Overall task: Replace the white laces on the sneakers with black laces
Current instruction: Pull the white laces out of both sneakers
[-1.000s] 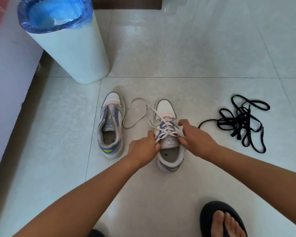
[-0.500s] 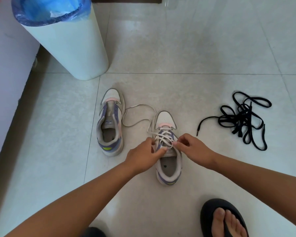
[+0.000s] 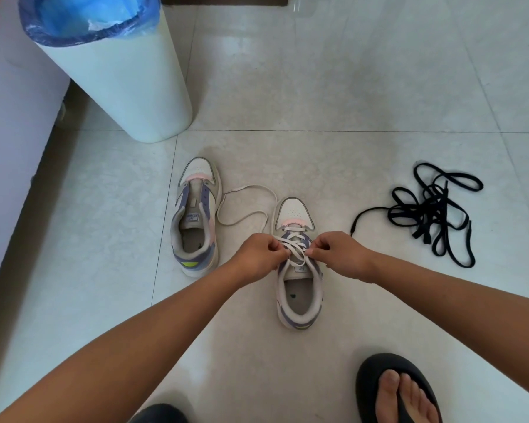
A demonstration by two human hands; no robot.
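Two white and purple sneakers stand on the tiled floor. The left sneaker (image 3: 196,218) has no lace in its eyelets. The right sneaker (image 3: 298,288) still carries a white lace (image 3: 295,247) crossed over its tongue; a loose length of that lace (image 3: 244,206) trails on the floor between the shoes. My left hand (image 3: 261,254) pinches the lace on the shoe's left side. My right hand (image 3: 338,254) pinches it on the right side. A tangled pile of black laces (image 3: 431,209) lies on the floor to the right.
A tall white bin (image 3: 116,74) with a blue liner stands at the back left, close to the left sneaker. A white wall or cabinet (image 3: 9,141) runs along the left. My foot in a black sandal (image 3: 397,392) is at the bottom right.
The right sneaker has come nearer to me, away from the left one. Both hands moved with it and keep pinching the white lace; the loose length now lies slack between the shoes.
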